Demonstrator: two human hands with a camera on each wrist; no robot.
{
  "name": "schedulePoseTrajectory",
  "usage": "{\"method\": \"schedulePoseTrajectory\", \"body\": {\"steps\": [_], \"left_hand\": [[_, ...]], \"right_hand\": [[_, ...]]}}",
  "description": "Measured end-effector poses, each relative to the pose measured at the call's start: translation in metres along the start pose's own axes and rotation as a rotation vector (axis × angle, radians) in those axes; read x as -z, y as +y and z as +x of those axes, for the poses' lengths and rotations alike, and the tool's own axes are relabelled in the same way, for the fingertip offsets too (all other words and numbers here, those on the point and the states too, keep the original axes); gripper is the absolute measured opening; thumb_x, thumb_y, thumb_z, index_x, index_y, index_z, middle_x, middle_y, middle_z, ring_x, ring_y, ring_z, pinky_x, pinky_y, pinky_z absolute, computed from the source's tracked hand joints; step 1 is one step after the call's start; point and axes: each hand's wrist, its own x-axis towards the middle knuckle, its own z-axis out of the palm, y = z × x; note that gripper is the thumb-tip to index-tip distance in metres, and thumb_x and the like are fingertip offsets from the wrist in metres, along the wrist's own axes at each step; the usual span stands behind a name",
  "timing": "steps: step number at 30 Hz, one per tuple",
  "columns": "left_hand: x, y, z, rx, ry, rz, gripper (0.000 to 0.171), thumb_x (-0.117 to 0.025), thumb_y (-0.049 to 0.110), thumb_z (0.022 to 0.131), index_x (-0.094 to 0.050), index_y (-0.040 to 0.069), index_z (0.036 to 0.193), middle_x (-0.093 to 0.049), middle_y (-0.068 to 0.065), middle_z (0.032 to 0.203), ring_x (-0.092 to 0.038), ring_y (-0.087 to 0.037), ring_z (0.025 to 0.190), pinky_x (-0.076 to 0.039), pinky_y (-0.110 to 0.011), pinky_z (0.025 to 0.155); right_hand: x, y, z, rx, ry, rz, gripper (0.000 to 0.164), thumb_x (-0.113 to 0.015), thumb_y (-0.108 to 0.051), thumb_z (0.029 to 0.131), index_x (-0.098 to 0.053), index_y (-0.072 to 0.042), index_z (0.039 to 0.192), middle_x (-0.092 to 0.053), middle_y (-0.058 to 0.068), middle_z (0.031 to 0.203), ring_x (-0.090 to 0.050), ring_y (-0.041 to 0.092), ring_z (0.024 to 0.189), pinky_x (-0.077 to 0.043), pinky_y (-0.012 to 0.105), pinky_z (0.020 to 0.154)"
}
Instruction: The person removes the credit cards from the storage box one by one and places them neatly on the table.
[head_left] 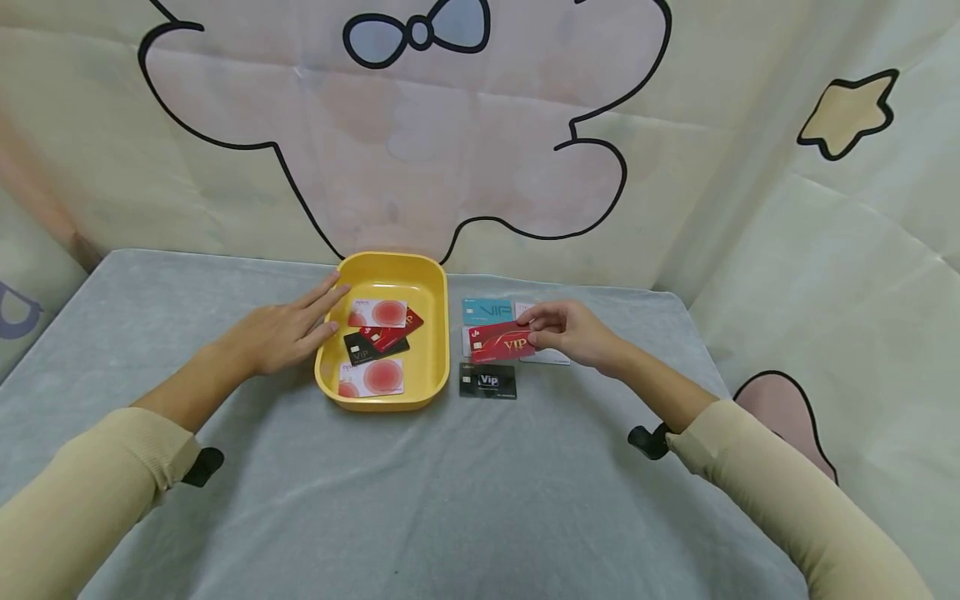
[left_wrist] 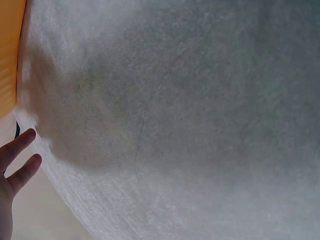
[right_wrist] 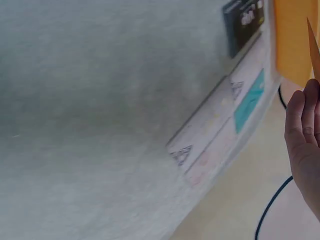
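Note:
My right hand [head_left: 576, 335] pinches a red VIP card [head_left: 495, 343] by its right end, thumb in front. The card is held over white cards [head_left: 555, 358] on the table and partly covers them. My left hand [head_left: 288, 335] rests with extended fingers at the left rim of a yellow tray [head_left: 430, 308]. Inside the tray lie two white cards with red circles [head_left: 384, 377], a red card [head_left: 386, 337] and a black VIP card [head_left: 392, 348], the middle ones overlapping. In the right wrist view, only a thin edge of the held card [right_wrist: 313, 47] shows above the fingers.
Right of the tray, a blue VIP card [head_left: 486, 312] lies behind and a black Vip card [head_left: 487, 382] in front, with white cards between. Grey cloth [head_left: 420, 500] covers the table. A printed curtain [head_left: 510, 150] hangs behind it and at the sides.

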Motion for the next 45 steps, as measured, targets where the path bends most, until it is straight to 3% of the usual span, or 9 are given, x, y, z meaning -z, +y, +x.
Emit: {"method": "schedulePoseTrajectory", "body": {"steps": [11,23,34,45], "left_hand": [[0.000,0.000,0.000,-0.003,0.009,-0.003,0.069,-0.039,0.046,0.103,-0.013,0.017,0.161,-0.005,-0.009,0.167,-0.056,-0.041,0.123,-0.047,-0.059,0.095],[0.000,0.000,-0.001,-0.006,0.005,-0.008,0.070,-0.038,0.047,0.103,-0.011,0.018,0.161,-0.004,-0.009,0.167,-0.054,-0.042,0.126,-0.045,-0.060,0.097],[-0.002,-0.002,0.000,-0.006,0.015,-0.009,0.069,-0.038,0.047,0.104,-0.013,0.019,0.161,-0.004,-0.008,0.168,-0.053,-0.043,0.127,-0.044,-0.061,0.098],[0.000,-0.001,-0.001,-0.008,0.004,-0.010,0.069,-0.038,0.047,0.104,-0.012,0.019,0.161,-0.004,-0.009,0.167,-0.052,-0.043,0.127,-0.043,-0.062,0.099]], "right_hand": [[0.009,0.034,-0.021,-0.068,-0.012,-0.036,0.032,-0.065,-0.007,0.095,-0.063,0.001,0.126,-0.066,0.016,0.109,-0.059,0.027,0.100,-0.054,0.042,0.089],[0.018,0.060,-0.037,-0.085,-0.010,-0.041,0.036,-0.066,-0.009,0.095,-0.061,0.004,0.129,-0.065,0.017,0.114,-0.056,0.027,0.103,-0.052,0.023,0.082],[0.021,0.073,-0.041,-0.057,-0.006,-0.120,0.029,-0.065,-0.006,0.095,-0.063,0.004,0.122,-0.066,0.015,0.105,-0.058,0.027,0.098,-0.050,0.025,0.079],[0.023,0.084,-0.042,-0.033,-0.033,-0.152,0.032,-0.071,-0.006,0.090,-0.062,0.003,0.120,-0.064,0.018,0.108,-0.057,0.029,0.098,-0.051,0.025,0.077]]}}
